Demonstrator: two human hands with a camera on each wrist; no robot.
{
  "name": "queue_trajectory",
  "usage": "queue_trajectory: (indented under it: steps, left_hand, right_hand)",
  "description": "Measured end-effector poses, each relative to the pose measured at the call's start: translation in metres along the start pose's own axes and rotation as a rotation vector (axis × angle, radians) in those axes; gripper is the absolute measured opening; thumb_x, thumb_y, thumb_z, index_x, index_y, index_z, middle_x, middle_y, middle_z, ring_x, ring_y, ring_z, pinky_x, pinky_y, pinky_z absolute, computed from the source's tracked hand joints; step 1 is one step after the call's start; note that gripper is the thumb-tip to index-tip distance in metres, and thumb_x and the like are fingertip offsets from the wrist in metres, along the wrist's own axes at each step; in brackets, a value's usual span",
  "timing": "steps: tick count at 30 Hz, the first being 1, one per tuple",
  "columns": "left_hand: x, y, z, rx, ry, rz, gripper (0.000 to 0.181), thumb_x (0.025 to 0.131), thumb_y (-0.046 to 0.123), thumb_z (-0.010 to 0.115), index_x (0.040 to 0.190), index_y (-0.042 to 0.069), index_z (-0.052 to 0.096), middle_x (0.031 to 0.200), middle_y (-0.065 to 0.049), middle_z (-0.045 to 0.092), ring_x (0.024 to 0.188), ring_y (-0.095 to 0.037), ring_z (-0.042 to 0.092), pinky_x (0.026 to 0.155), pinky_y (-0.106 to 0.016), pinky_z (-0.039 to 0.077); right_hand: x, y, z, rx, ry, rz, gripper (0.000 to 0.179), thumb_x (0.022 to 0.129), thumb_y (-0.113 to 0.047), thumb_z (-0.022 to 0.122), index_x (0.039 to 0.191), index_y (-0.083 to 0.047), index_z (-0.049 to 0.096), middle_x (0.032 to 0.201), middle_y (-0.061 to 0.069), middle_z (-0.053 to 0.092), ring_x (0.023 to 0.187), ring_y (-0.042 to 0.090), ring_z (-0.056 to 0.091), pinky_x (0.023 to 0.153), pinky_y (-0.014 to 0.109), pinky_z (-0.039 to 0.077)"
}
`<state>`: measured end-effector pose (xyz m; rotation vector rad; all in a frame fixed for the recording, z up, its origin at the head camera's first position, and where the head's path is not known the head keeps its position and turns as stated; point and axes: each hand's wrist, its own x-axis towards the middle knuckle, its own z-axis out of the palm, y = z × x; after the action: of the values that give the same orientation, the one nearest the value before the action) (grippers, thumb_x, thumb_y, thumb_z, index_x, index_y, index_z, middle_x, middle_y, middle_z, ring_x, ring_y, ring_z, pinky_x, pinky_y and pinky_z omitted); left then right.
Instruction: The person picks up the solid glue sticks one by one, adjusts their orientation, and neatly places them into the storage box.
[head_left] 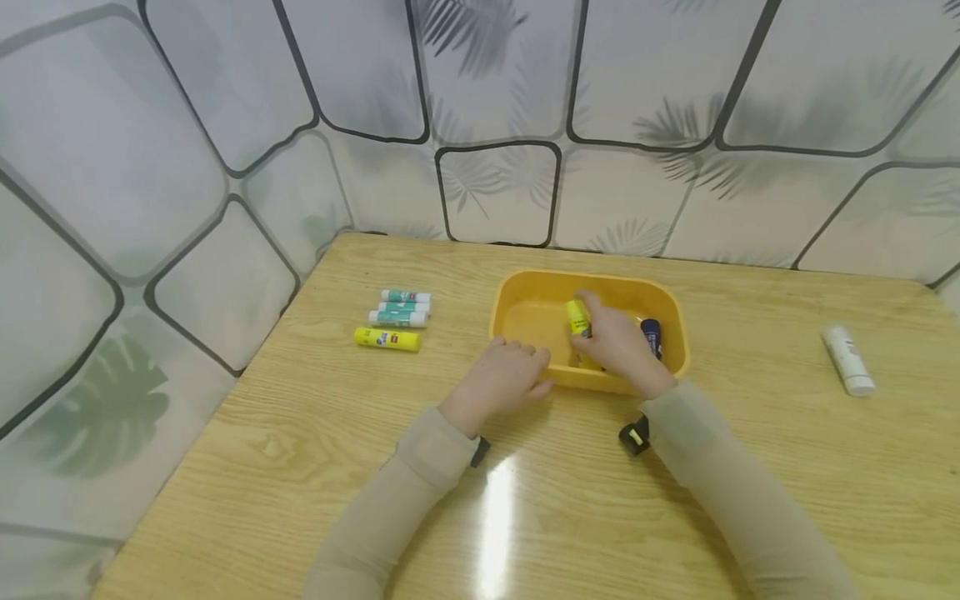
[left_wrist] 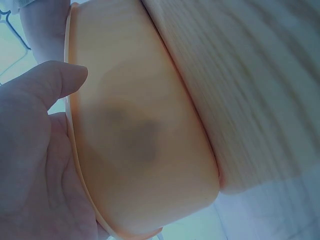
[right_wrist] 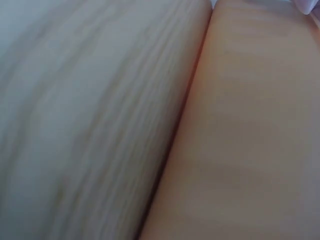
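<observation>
A yellow-orange plastic bin [head_left: 525, 321] stands on the table. My left hand [head_left: 501, 373] grips its near left rim, fingers over the edge; in the left wrist view the thumb of the left hand [left_wrist: 30, 100] lies along the outer side of the bin wall [left_wrist: 135, 115]. My right hand [head_left: 618, 337] reaches inside the bin and holds a yellow glue stick [head_left: 576, 315] between thumb and index finger. Close by in the bin lies a dark blue stick [head_left: 651, 333], partly covered by that hand. The right wrist view shows mostly the bin's outer wall [right_wrist: 240, 130].
Left of the bin, several white-and-green glue sticks [head_left: 401, 319] lie side by side, with another yellow glue stick [head_left: 387, 339] in front of them. A white stick [head_left: 849, 361] lies far right on the wooden table [head_left: 300, 467]. Patterned fabric [head_left: 495, 196] rises behind the table.
</observation>
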<state>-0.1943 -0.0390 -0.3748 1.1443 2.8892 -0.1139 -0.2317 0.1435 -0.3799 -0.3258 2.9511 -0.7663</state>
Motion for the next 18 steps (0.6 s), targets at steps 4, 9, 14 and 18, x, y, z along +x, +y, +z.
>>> queue_trajectory:
  steps: [4,9,14,18]
  left_hand:
    - [-0.0003,0.0009,-0.0002,-0.005,0.01,0.002,0.03,0.089,0.043,0.045,0.094,0.014,0.051,0.077,0.002,0.052,0.066,-0.014,0.047,0.064,-0.028,0.032]
    - [-0.0002,0.0005,0.0001,-0.006,0.007,-0.006,0.03,0.089,0.043,0.044,0.096,0.014,0.051,0.08,0.002,0.054,0.07,-0.015,0.049,0.066,-0.029,0.032]
    - [0.0002,0.0005,0.0007,-0.005,0.001,-0.004,0.031,0.09,0.043,0.044,0.097,0.014,0.052,0.081,0.001,0.055,0.071,-0.016,0.05,0.066,-0.029,0.032]
    - [0.0001,0.0014,0.0001,-0.006,-0.006,-0.003,0.031,0.089,0.043,0.045,0.098,0.014,0.052,0.082,0.001,0.055,0.072,-0.016,0.05,0.066,-0.029,0.032]
  right_hand:
    - [0.0024,0.0003,0.0003,-0.039,-0.036,0.025,0.066,0.08,-0.016,0.057,0.137,-0.011,0.024,0.064,0.008,0.052,0.047,0.017,0.045,0.041,0.027,0.037]
    - [0.0045,-0.0003,0.0015,-0.079,-0.074,0.023,0.062,0.081,-0.016,0.057,0.135,-0.01,0.029,0.067,0.006,0.054,0.049,0.017,0.046,0.043,0.029,0.037]
    - [0.0043,-0.0003,0.0032,-0.111,-0.1,0.026,0.059,0.08,-0.016,0.056,0.133,-0.007,0.032,0.073,0.008,0.057,0.053,0.019,0.047,0.045,0.03,0.037]
    - [0.0039,0.0004,0.0045,-0.151,-0.104,0.031,0.057,0.082,-0.018,0.057,0.132,-0.004,0.033,0.088,0.014,0.06,0.061,0.021,0.05,0.051,0.032,0.039]
